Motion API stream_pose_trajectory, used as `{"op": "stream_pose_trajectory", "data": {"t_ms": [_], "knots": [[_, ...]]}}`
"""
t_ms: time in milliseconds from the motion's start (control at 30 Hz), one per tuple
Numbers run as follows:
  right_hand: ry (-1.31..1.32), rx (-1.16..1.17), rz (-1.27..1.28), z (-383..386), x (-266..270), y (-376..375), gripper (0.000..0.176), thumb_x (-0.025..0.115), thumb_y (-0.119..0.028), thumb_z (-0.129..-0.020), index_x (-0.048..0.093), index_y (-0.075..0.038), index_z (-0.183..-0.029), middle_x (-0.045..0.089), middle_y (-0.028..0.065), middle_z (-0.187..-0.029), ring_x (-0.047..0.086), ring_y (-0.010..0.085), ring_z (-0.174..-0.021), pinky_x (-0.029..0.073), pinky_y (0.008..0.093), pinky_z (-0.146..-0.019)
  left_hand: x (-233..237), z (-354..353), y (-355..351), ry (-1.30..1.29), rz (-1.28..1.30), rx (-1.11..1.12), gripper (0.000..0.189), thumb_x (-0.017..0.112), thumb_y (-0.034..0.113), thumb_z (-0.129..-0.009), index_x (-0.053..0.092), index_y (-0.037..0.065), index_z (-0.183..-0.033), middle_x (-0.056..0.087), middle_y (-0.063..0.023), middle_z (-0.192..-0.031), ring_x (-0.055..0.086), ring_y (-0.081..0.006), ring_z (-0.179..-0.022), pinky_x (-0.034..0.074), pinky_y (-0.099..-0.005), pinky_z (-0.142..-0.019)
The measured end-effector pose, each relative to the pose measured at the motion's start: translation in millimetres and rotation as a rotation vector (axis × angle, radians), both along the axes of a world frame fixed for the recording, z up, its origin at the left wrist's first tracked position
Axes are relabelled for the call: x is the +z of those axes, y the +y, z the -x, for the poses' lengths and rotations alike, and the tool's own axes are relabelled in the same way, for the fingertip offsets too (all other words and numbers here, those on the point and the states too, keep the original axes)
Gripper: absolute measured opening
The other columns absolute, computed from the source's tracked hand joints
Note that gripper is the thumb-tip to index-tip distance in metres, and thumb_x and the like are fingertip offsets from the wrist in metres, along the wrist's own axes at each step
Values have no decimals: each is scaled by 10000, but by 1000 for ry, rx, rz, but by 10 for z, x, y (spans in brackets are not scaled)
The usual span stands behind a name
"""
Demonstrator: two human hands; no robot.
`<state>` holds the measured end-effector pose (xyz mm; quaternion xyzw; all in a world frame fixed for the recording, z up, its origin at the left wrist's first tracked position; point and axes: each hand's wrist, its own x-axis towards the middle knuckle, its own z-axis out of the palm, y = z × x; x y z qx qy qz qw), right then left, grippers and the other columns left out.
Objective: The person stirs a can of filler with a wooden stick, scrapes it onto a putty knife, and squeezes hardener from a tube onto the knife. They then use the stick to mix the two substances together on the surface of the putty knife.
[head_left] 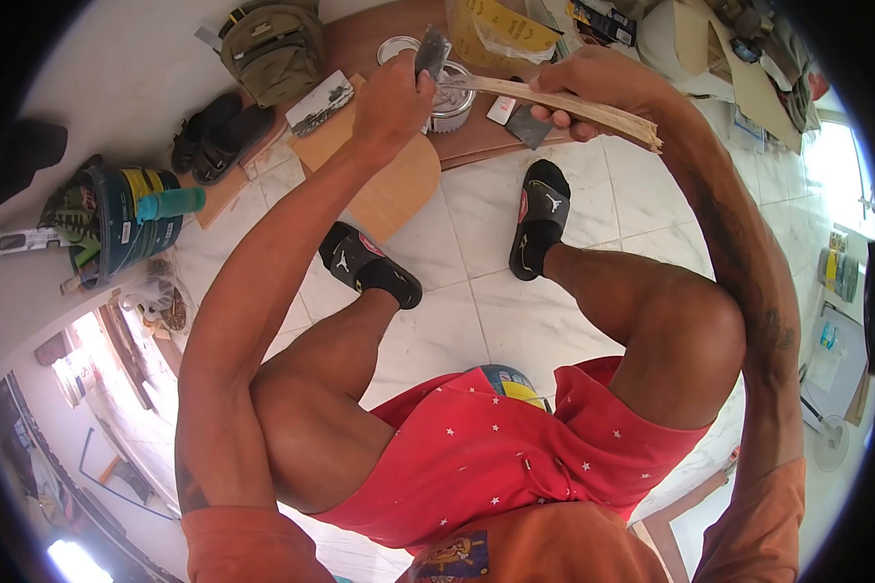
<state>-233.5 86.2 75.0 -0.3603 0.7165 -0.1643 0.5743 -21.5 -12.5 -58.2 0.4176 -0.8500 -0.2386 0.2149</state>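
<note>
My left hand (395,109) is closed around a flat grey scraper (434,52), whose blade points up beside an open tin (449,119). Across the fingers of my right hand (593,85) lies a split wooden stick (603,115), gripped near its middle. Its thin, pale-smeared end reaches over the tin, close to the scraper. Greyish-white paste coats the inside of the tin. Just below my right hand, a dark grey square piece (529,127) and a small white-and-red item (502,109) lie on the brown board (457,148).
A round lid (397,49) and yellow sheets (501,34) lie behind the tin. To the left are a smeared white block (321,102), a wooden panel (399,185), a green backpack (274,53), dark shoes (222,136) and a bucket (117,228). Cardboard (749,73) leans at right.
</note>
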Motion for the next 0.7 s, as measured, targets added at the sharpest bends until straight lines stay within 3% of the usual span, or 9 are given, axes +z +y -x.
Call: {"op": "stream_pose_trajectory", "data": {"t_ms": [400,500,600,700], "knots": [[-163,-144,-55,-38,-159,-22,267,551,-170,-982,647,74,-1034,655,40,-765,549,62,-567,448,229,-418,137,6,64,130,20,-18,274,593,231,-915,623,-31,-990,668,-253,-821,642,-461,-787,497,-522,-732],[-327,-260,-117,-38,-137,-55,149,519,-85,-961,593,44,-967,678,61,-824,609,76,-575,477,213,-419,174,22,113,177,32,-43,260,598,218,-913,625,-35,-962,657,-253,-793,640,-451,-754,493,-513,-704],[-353,-358,-138,-91,-180,-75,238,503,-115,-983,625,81,-1037,628,-13,-732,540,17,-519,436,177,-393,201,26,166,193,36,-43,247,604,202,-909,621,-41,-948,648,-251,-768,639,-445,-726,490,-504,-675],[-415,-401,-151,-99,-223,-110,246,487,-109,-985,609,96,-1045,617,-21,-718,532,7,-497,432,159,-372,211,21,192,216,58,-60,235,607,190,-909,618,-43,-942,645,-243,-750,634,-440,-697,489,-501,-657]]}}
